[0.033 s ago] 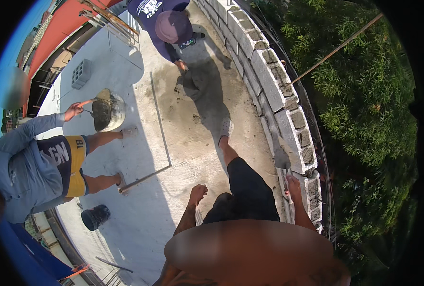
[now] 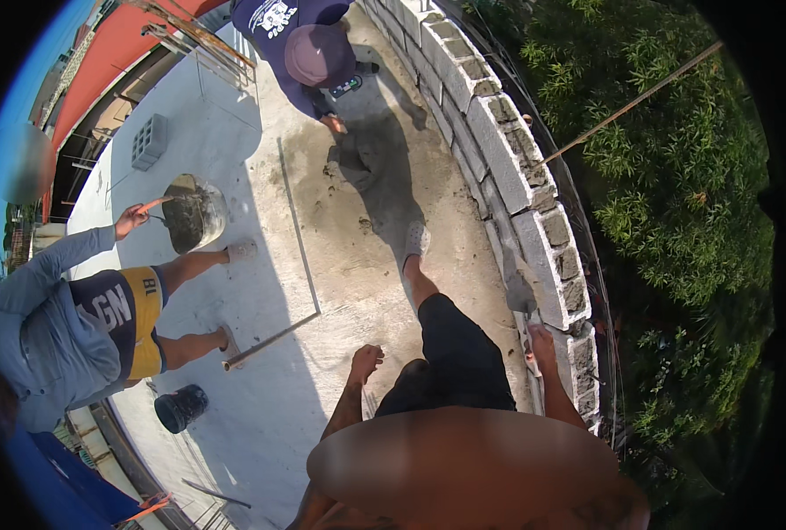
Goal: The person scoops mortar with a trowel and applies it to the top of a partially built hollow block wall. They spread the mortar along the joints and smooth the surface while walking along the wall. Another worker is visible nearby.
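My right hand (image 2: 541, 344) is closed round the handle of a trowel (image 2: 521, 293), whose grey blade lies close against the inner face of the block wall (image 2: 534, 231). Whether the blade touches the wall is hard to tell. In front of my body my left hand (image 2: 367, 362) is curled into a loose fist, with nothing visible in it. The wall curves away along my right side, its block cores filled with rough mortar. A heap of wet mortar (image 2: 358, 161) lies in shadow on the concrete floor ahead of my foot.
A co-worker (image 2: 318, 57) bends over the mortar. To the left another person (image 2: 102, 322) holds an orange-handled tool in a mortar bucket (image 2: 209, 212). A pipe (image 2: 274, 340), a black bucket (image 2: 181, 408) and a hollow block (image 2: 149, 141) are on the floor. Trees (image 2: 676, 168) stand beyond the wall.
The person at left has shifted their hand and the orange-handled tool slightly at the bucket. The view has moved a little. My hands keep nearly the same places.
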`<state>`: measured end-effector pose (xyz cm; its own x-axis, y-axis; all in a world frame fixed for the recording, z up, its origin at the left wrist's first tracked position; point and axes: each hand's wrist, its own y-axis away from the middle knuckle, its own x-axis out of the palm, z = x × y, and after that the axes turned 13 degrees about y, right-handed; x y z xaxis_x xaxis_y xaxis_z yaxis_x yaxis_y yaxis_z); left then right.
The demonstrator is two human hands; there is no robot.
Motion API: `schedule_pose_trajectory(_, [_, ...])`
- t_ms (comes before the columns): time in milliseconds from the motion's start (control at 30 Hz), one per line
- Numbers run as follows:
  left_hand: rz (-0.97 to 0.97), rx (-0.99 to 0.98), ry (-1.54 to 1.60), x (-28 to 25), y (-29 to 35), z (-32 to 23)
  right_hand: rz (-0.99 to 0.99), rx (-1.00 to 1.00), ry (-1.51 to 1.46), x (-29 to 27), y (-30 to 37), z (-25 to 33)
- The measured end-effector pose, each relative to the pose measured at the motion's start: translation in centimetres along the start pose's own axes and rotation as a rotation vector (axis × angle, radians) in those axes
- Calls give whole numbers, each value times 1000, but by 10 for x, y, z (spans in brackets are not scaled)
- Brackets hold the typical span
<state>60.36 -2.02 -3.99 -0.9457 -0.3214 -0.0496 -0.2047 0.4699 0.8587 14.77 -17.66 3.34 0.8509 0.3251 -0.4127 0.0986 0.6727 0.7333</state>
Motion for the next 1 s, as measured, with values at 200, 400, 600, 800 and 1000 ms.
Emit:
schedule_pose_trajectory(200, [-66,-135,-47,-87,-50,-134,115,213,39,97,-155,155])
schedule_pose_trajectory(400, [-151,103,-164,-154,-99,-296,166,27,-87,152,-210,297])
schedule_pose_trajectory(600, [12,158,-424,-124,-202,-391,-123,110,338,216,-287,312])
schedule_pose_trajectory(800, [461,190,-812,-87,-339,-380,-265,291,347,283,-390,251])
schedule_pose_trajectory(1000, [611,70,-834,-80,-434,-334,-230,526,459,349,-475,201])
